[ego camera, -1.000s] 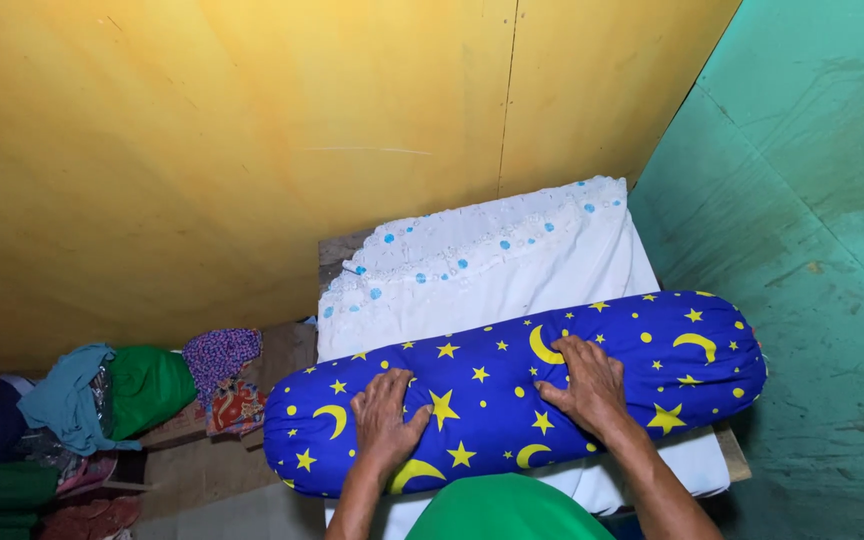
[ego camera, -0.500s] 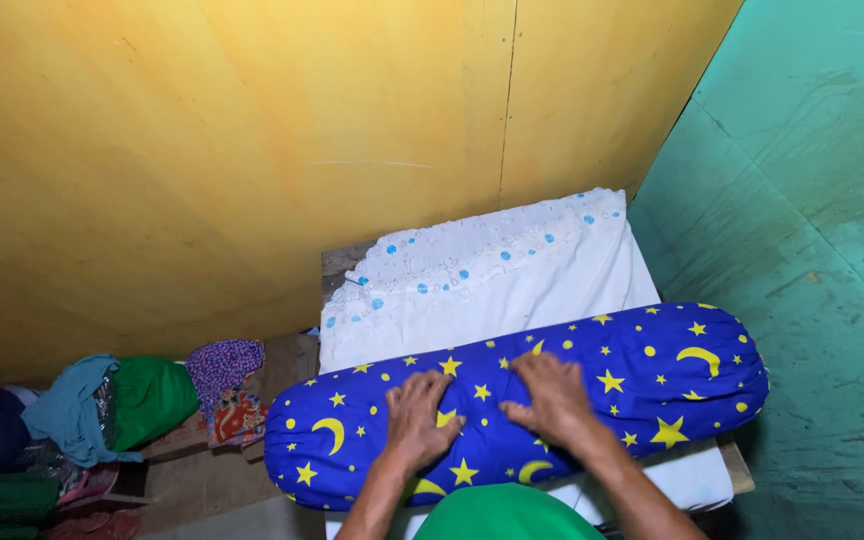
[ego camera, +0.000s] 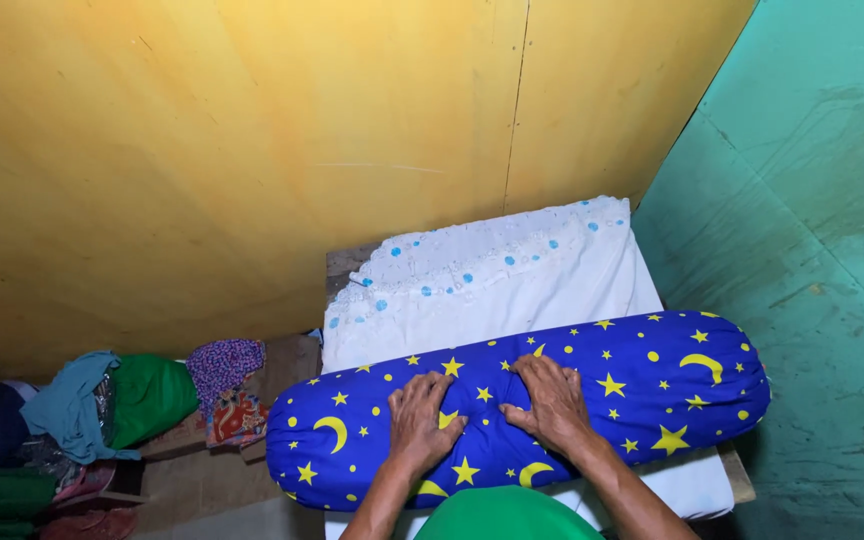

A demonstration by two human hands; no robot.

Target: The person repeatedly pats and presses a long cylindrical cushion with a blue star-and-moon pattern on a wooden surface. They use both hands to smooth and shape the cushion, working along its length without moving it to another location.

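Bolster pillow (ego camera: 642,385), blue with yellow stars and moons: lies across white pillow (ego camera: 512,285) | left hand (ego camera: 422,420), right hand (ego camera: 552,400): fingers bent, pressing its middle | not lifted yet

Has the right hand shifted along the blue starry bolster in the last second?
Yes. The right hand slid left along the blue bolster, toward the left hand.
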